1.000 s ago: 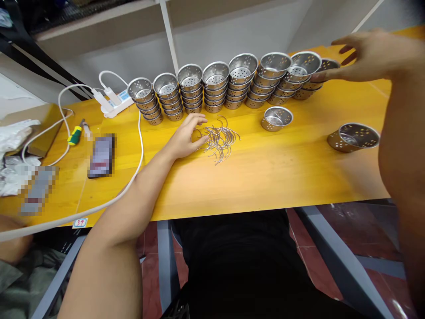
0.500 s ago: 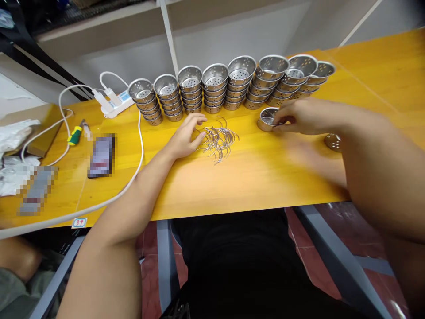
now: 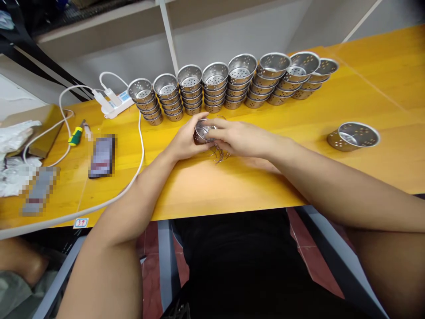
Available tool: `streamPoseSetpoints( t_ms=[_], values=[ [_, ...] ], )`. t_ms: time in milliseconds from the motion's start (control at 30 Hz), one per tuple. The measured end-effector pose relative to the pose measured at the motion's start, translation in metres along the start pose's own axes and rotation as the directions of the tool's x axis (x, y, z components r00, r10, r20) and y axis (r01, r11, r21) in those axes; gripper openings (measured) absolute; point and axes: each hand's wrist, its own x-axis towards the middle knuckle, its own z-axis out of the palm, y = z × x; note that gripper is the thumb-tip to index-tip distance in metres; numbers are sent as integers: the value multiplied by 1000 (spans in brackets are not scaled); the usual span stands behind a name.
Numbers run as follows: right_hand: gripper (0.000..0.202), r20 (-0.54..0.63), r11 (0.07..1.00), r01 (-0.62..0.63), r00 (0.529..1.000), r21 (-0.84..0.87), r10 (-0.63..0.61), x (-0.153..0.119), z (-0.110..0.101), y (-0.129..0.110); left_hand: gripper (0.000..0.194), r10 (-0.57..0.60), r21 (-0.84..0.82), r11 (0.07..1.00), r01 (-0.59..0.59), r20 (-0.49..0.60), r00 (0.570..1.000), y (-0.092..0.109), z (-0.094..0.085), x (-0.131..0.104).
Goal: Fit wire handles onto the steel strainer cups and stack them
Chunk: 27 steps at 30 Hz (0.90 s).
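A small perforated metal cup [image 3: 200,132] is held between my two hands near the middle of the table. My left hand [image 3: 184,139] is wrapped around its left side, with the thumb below and fingers above. From the right, my right hand [image 3: 232,136] grips the cup's right side, its fingertips at the rim and partly hiding the inside. Under my right hand lies a pile of thin curved metal wires [image 3: 219,154], mostly covered. Another perforated cup [image 3: 353,137] stands alone at the right, with something thin and shiny inside.
Several stacks of perforated cups [image 3: 215,84] line the back of the table [image 3: 206,195]. At the left are a white power strip [image 3: 117,105] with cables, a green-yellow screwdriver [image 3: 76,135], a blurred-out phone [image 3: 102,156] and plastic bags [image 3: 16,173]. Another person's leg [image 3: 26,261] shows at lower left.
My right hand has carried the cup from the right over to my left hand, which now grasps it. The lone cup at the right, earlier mostly behind my arm, is now in full view.
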Motion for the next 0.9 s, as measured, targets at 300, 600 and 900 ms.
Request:
streamPoseSetpoints(
  t_ms=[300, 600, 900],
  values=[
    [61, -61, 842, -200, 962, 500, 265, 8, 29, -5, 105, 76, 84, 994, -73, -31, 997, -6, 2, 4],
    [59, -187, 767, -228, 892, 600, 411, 9, 30, -10, 96, 48, 152, 988, -42, -36, 998, -8, -3, 6],
    [86, -87, 720, -291, 895, 630, 437, 12, 24, -1, 77, 132, 250, 960, -126, -8, 991, -7, 1, 8]
  ],
)
